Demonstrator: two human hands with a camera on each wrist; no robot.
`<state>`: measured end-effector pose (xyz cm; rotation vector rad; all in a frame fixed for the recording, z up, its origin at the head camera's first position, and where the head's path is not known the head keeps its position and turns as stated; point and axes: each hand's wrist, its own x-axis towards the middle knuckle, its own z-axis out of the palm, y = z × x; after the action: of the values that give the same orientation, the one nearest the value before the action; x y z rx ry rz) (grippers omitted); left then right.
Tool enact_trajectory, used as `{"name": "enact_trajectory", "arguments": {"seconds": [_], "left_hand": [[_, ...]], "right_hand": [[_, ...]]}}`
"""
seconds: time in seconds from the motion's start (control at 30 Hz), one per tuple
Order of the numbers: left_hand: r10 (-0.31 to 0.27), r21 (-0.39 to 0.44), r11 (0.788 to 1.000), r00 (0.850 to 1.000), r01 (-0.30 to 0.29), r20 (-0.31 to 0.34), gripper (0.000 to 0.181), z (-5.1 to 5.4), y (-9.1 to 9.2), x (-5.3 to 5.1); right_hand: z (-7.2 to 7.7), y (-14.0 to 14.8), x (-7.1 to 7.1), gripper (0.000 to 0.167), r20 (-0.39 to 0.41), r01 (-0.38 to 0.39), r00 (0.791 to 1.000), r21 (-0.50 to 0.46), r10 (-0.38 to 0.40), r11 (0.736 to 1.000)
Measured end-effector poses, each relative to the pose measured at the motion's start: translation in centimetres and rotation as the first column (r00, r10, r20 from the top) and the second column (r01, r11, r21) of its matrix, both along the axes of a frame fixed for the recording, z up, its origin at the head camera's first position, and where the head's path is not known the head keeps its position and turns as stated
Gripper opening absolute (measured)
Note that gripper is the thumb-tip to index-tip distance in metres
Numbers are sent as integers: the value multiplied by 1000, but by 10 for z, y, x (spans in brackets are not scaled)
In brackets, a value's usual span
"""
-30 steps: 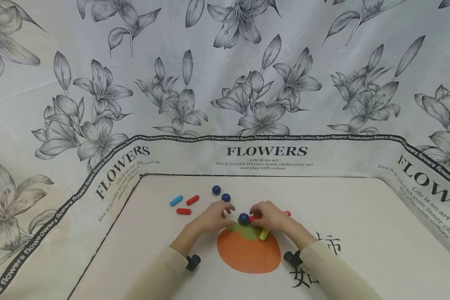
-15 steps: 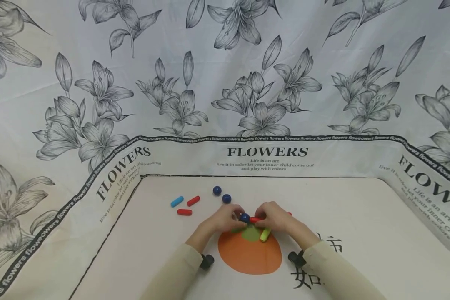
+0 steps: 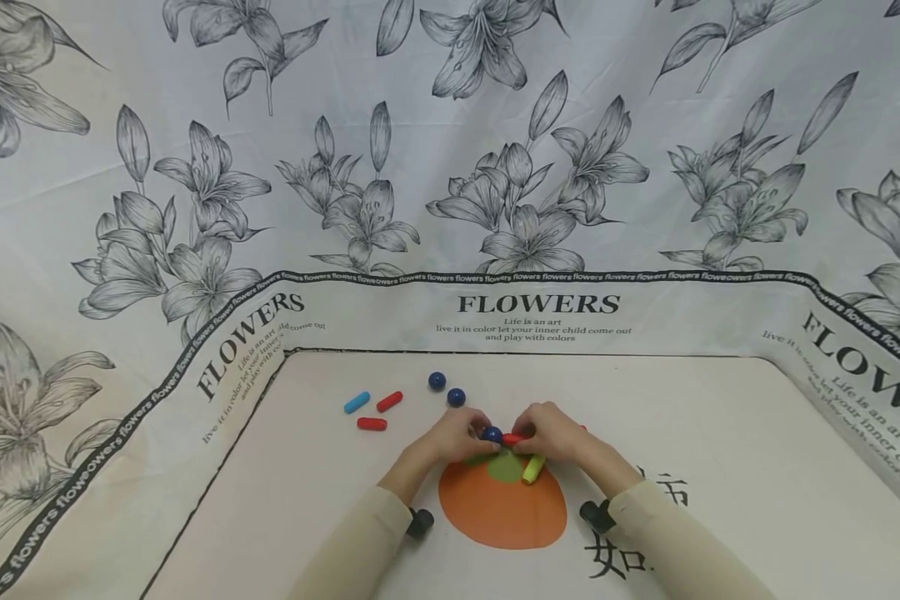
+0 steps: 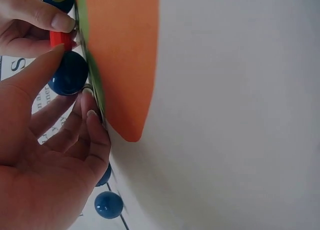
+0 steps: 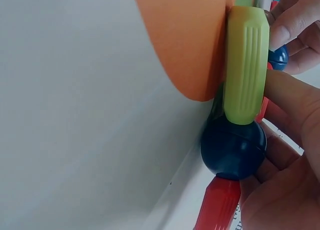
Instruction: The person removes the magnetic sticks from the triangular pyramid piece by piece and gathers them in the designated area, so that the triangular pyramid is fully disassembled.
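Note:
In the head view my left hand [image 3: 452, 436] pinches a blue ball [image 3: 492, 434] above the orange print. My right hand [image 3: 551, 432] grips a red rod [image 3: 513, 438] whose end meets that ball. The left wrist view shows the blue ball [image 4: 69, 74] between left thumb and fingers, against the red rod [image 4: 60, 38]. In the right wrist view a yellow-green rod [image 5: 246, 65] and a second red rod [image 5: 219, 204] join another blue ball [image 5: 233, 147], beside my right hand [image 5: 287, 155]. The right fingertips are partly hidden there.
Two loose blue balls [image 3: 437, 381] [image 3: 456, 397] lie behind my left hand. Farther left on the table [image 3: 285, 500] are a light blue rod [image 3: 357, 402] and two red rods [image 3: 390, 402] [image 3: 372, 424]. A flower-printed cloth [image 3: 390, 317] stands behind.
My left hand has moved right and closed its fingers on the blue ball, which it did not hold a second ago. My right hand stays about where it was, on the red rod.

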<state>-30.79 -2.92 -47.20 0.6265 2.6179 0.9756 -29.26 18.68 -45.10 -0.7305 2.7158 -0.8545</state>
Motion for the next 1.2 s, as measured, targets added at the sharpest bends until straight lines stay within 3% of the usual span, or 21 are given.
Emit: {"name": "enact_trajectory", "arguments": {"seconds": [0.37, 0.8, 1.0, 1.2], "left_hand": [[-24, 31, 999, 999, 26, -46, 23, -1, -2, 0], [-10, -15, 1000, 999, 10, -32, 21, 5, 3, 4], [26, -72, 997, 999, -28, -30, 24, 8, 7, 4], [74, -66, 995, 997, -75, -30, 27, 7, 5, 2]], "right_hand": [[-3, 2, -2, 7, 6, 15, 1000, 3, -15, 1000], [-4, 5, -3, 7, -47, -23, 999, -4, 22, 1000], [-3, 7, -3, 6, -44, -46, 998, -21, 45, 999], [1, 7, -2, 7, -41, -60, 997, 4, 60, 998]]}}
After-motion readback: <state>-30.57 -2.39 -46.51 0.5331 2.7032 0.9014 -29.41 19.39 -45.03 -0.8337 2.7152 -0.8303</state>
